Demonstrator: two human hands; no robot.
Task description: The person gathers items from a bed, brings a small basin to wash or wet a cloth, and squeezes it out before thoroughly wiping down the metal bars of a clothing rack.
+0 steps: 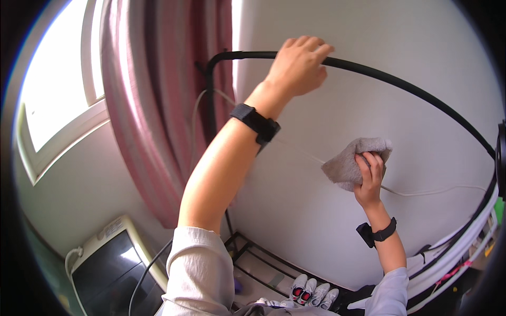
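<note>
My left hand (302,65) rests over the black top rail (379,75) of a metal clothes rack, its fingers bent across the bar. Lower and to the right, my right hand (370,177) grips a bunched grey towelling cloth (344,164), which hangs in front of the pale wall below the rail. A black strap with a small dark device is on each wrist.
Striped pink curtains (158,98) hang beside a bright window (55,79). At lower left stands a dark-topped appliance (112,268) with a hose. White shoes (314,292) sit on the rack's low shelf. A thin white cable (419,192) crosses the wall. Hangers (446,272) crowd the lower right.
</note>
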